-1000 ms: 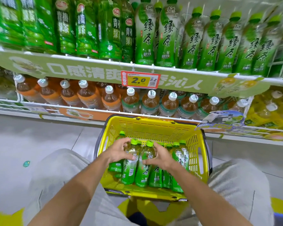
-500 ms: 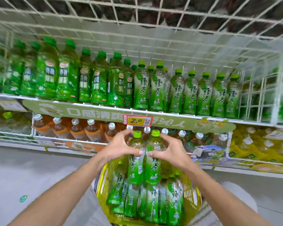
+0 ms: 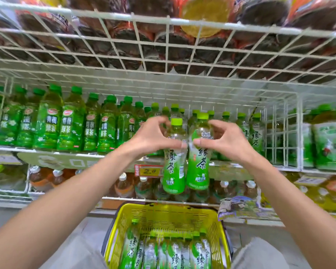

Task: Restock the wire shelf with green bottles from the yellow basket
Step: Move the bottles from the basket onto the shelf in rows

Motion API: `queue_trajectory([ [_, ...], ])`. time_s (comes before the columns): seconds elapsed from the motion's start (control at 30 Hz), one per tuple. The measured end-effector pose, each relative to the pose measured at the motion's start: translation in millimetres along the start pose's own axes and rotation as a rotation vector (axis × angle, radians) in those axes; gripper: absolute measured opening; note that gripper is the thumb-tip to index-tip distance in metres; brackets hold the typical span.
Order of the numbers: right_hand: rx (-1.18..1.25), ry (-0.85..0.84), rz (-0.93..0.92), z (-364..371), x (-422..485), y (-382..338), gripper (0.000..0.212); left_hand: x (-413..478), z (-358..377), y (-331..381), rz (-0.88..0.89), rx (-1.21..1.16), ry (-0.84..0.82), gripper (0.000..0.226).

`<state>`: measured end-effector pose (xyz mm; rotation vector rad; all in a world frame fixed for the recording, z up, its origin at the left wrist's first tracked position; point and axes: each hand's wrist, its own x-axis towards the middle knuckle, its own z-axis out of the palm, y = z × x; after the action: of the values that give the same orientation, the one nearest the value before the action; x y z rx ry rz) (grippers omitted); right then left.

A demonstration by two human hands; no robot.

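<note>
Grip check: left hand (image 3: 153,136) wraps one green bottle (image 3: 175,167); touching it at 3 o'clock, a second bottle (image 3: 199,162) clutched by the right hand (image 3: 227,140), both up before the wire shelf (image 3: 47,149). Yellow basket (image 3: 163,212) at 6 o'clock below.

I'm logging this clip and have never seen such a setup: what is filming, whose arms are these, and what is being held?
There is no machine here. The grips are a person's two bare hands, filmed by one wide-angle camera worn on their head, looking forward and down. The left grip holds a green bottle by its upper part. The right grip holds a second green bottle the same way. Both bottles are upright, side by side, in front of the wire shelf, where shelved green bottles stand in rows. Below, the yellow basket contains spare bottles of the same kind.
</note>
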<state>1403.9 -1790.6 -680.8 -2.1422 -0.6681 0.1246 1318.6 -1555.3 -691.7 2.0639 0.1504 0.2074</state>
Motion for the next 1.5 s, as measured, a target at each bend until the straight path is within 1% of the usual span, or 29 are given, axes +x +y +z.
queue_trajectory([
  [0.03, 0.011, 0.033, 0.011, -8.8, 9.5, 0.8, 0.119, 10.5, 0.3, 13.1, 0.013, 0.006, 0.015, 0.071],
  [0.07, 0.014, 0.059, 0.021, -17.6, 18.1, 1.3, 0.118, 21.5, 1.1, 24.4, 0.02, 0.0, 0.015, 0.069],
  [0.2, 0.038, 0.148, 0.034, -45.7, 44.9, 6.7, 0.11, 54.3, 6.8, 54.8, 0.039, -0.044, -0.042, 0.041],
  [0.23, 0.049, 0.158, 0.038, -49.6, 48.9, 8.7, 0.109, 60.7, 9.2, 57.5, 0.055, -0.04, -0.052, 0.031],
  [0.27, 0.051, 0.152, 0.044, -51.3, 51.2, 11.5, 0.108, 66.3, 12.0, 56.8, 0.07, -0.037, -0.049, 0.027],
  [0.3, 0.05, 0.134, 0.045, -52.3, 51.7, 14.4, 0.107, 73.1, 15.9, 53.7, 0.078, -0.037, -0.036, 0.031],
  [0.33, 0.051, 0.107, 0.039, -50.4, 51.0, 17.8, 0.108, 78.6, 19.3, 48.2, 0.072, -0.032, -0.017, 0.041],
  [0.4, 0.055, 0.074, 0.036, -45.9, 49.8, 26.1, 0.115, 87.7, 24.8, 37.8, 0.038, -0.002, -0.003, 0.069],
  [0.43, 0.054, 0.061, 0.042, -44.5, 50.3, 30.0, 0.118, 91.0, 26.1, 35.1, 0.02, 0.02, -0.01, 0.079],
  [0.5, 0.055, 0.042, 0.048, -42.9, 57.2, 36.8, 0.119, 98.1, 25.0, 36.4, -0.006, 0.056, -0.035, 0.09],
  [0.63, 0.053, 0.047, 0.055, -44.2, 75.3, 41.4, 0.109, 116.9, 21.4, 44.1, -0.024, 0.065, -0.142, 0.109],
  [0.7, 0.04, 0.058, 0.088, -44.5, 85.7, 44.3, 0.106, 127.1, 23.4, 44.8, -0.017, 0.096, -0.139, 0.111],
  [0.77, 0.011, 0.037, 0.109, -44.8, 94.3, 43.7, 0.102, 134.4, 26.4, 47.0, 0.02, 0.154, -0.145, 0.1],
  [0.8, 0.004, 0.017, 0.109, -44.8, 98.0, 43.4, 0.098, 137.9, 28.4, 46.8, 0.045, 0.192, -0.147, 0.094],
  [0.87, 0.009, -0.022, 0.122, -43.4, 99.9, 42.9, 0.082, 144.3, 32.2, 44.2, 0.066, 0.277, -0.158, 0.087],
  [0.9, 0.016, -0.035, 0.119, -41.9, 99.5, 42.8, 0.082, 146.9, 33.9, 42.5, 0.064, 0.315, -0.168, 0.088],
  [1.0, 0.004, -0.056, 0.13, -37.1, 99.6, 52.2, 0.096, 157.3, 39.7, 34.9, 0.052, 0.409, -0.194, 0.095],
  [1.07, -0.003, -0.081, 0.143, -33.8, 99.5, 57.9, 0.105, 163.3, 44.7, 31.0, 0.04, 0.438, -0.212, 0.098],
  [1.13, 0.002, -0.072, 0.168, -32.1, 100.6, 62.8, 0.108, 170.6, 49.5, 26.5, 0.003, 0.454, -0.227, 0.103],
  [1.2, 0.002, -0.078, 0.163, -30.2, 102.7, 66.0, 0.105, 179.6, 50.5, 23.0, -0.033, 0.487, -0.244, 0.107],
  [1.27, -0.032, -0.108, 0.177, -30.8, 106.6, 67.0, 0.098, 187.3, 49.8, 20.4, -0.054, 0.527, -0.278, 0.105],
  [1.33, -0.048, -0.151, 0.195, -34.0, 113.5, 70.2, 0.084, 191.9, 50.1, 19.4, -0.063, 0.554, -0.302, 0.098],
  [1.4, -0.069, -0.179, 0.195, -37.4, 120.6, 71.1, 0.071, 195.8, 51.1, 17.4, -0.058, 0.571, -0.314, 0.099],
  [1.5, -0.1, -0.185, 0.196, -38.1, 128.3, 70.8, 0.08, 201.5, 49.4, 15.7, -0.059, 0.61, -0.334, 0.101],
])
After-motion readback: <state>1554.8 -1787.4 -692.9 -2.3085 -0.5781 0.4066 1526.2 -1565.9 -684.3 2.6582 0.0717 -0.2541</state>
